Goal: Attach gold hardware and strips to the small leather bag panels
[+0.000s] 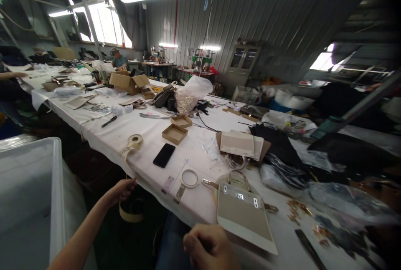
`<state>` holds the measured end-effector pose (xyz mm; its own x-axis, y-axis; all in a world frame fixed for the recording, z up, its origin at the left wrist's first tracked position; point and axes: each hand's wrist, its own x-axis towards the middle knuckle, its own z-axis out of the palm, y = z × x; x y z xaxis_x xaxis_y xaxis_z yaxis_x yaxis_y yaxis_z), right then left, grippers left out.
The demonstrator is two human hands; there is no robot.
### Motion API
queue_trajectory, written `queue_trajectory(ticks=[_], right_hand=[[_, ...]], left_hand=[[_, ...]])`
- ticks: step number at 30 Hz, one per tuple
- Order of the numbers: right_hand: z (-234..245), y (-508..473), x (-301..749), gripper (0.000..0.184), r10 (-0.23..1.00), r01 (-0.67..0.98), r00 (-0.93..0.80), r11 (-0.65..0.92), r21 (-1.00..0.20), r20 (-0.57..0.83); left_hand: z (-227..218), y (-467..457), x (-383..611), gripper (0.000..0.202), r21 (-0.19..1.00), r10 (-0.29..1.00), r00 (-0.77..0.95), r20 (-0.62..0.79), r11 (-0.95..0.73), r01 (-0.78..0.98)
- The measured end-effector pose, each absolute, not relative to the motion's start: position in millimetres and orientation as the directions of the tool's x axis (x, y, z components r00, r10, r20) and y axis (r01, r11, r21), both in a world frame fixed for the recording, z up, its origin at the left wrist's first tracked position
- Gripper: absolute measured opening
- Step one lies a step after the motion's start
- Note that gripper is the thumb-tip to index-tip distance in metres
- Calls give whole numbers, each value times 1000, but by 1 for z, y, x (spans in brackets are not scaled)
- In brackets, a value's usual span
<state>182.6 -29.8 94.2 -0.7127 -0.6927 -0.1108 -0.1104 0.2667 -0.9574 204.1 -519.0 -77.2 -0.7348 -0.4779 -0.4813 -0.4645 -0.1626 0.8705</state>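
Note:
My left hand is at the table's front edge, its fingers pinched on a cream strip of tape. The strip runs down from a tape roll on the table and curls below the hand. My right hand is low in front of the table edge, fingers curled in; what they hold, if anything, is hidden. Beyond it lies a beige and white handbag with metal fittings, a strap at each side and handles at its top. A narrow tape roll lies flat left of the bag.
A black phone and small cardboard trays lie mid-table. Stacked bag panels, plastic wrap and gold-coloured hardware are at the right, near a dark tool. A white bin stands at the left. Another person sits farther back.

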Motion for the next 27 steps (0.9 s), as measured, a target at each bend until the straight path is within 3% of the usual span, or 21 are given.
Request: queue_trajectory(ticks=[4, 5, 8, 13, 15, 17, 19, 22, 24, 27], right_hand=[[80, -109, 171, 23, -679, -227, -732, 184, -956, 43], [79, -132, 163, 26, -669, -285, -734, 152, -947, 114], [80, -204, 129, 40, -657, -477, -700, 138, -868, 280], [77, -297, 74, 56, -702, -600, -643, 214, -771, 306], [71, -321, 56, 68, -701, -625, -655, 291, -724, 284], [65, -343, 38, 81, -698, -649, -668, 375, -662, 258], [62, -366, 22, 89, -728, -680, -646, 411, -606, 231], [60, -400, 3, 94, -805, -735, -557, 365, -571, 202], [61, -417, -3, 84, -827, -744, -531, 353, -567, 183], [60, -429, -2, 42, -818, -739, -551, 386, -553, 165]], left_hand=[[-65, -522, 220, 68, 825, -154, -851, -502, -379, -419], [-64, -522, 221, 69, 825, -137, -857, -497, -381, -418], [-64, -527, 217, 77, 851, -244, -815, -525, -190, -490], [-52, -580, 216, 73, 747, -416, -721, -554, 134, -652], [-37, -616, 217, 68, 756, -551, -747, -372, 287, -588], [-18, -647, 212, 59, 781, -656, -753, -50, 444, -440], [0, -667, 196, 56, 774, -657, -743, 130, 535, -339], [20, -673, 153, 60, 735, -518, -810, 275, 656, -170], [27, -668, 118, 59, 678, -406, -849, 338, 731, -79], [29, -666, 72, 52, 623, -310, -882, 354, 782, -25]])
